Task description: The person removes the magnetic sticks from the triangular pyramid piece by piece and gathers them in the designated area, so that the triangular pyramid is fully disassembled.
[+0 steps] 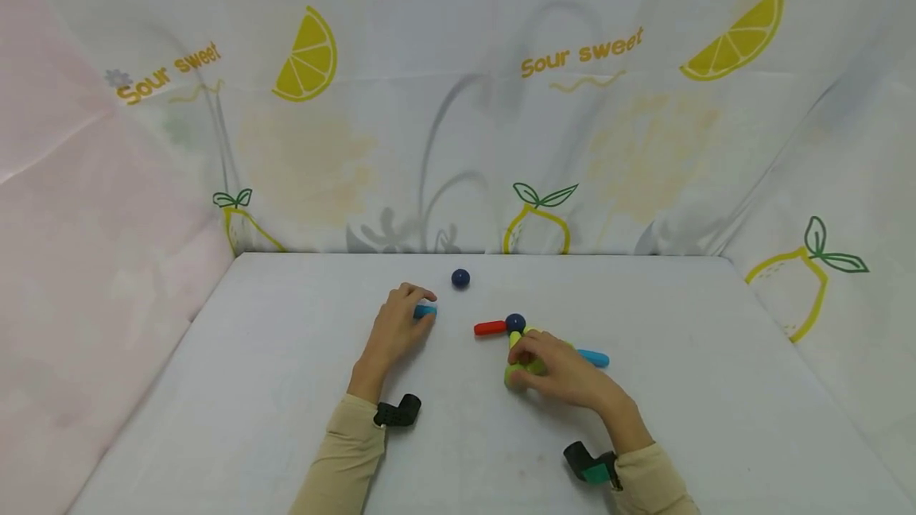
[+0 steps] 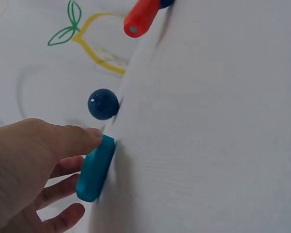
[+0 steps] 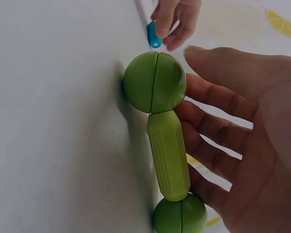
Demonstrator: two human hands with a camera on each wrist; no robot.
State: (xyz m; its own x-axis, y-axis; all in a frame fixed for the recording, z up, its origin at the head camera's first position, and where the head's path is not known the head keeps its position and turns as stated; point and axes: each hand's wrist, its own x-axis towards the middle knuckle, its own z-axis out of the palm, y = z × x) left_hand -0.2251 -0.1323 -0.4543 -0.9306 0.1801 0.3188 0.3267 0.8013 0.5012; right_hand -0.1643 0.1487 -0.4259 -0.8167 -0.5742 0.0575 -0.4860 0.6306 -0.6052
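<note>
My left hand (image 1: 392, 334) is around a short blue magnetic rod (image 2: 96, 170) lying on the table. Its thumb lies at one end of the rod, the other fingers behind it. My right hand (image 1: 565, 372) is beside a joined toy figure, fingers behind a green ball (image 3: 154, 82) and thumb apart from it. A yellow-green rod (image 3: 169, 155) links this ball to another green ball (image 3: 180, 216). On the same figure are a navy ball (image 1: 515, 323), a red rod (image 1: 490, 328) and a second blue rod (image 1: 594, 358). My hand hides its middle.
A loose navy ball (image 1: 461, 278) rests near the back edge of the white table (image 1: 236, 388), beyond my left hand. Behind the table hangs a cloth (image 1: 429, 102) printed with lemons. Each wrist carries a small black camera.
</note>
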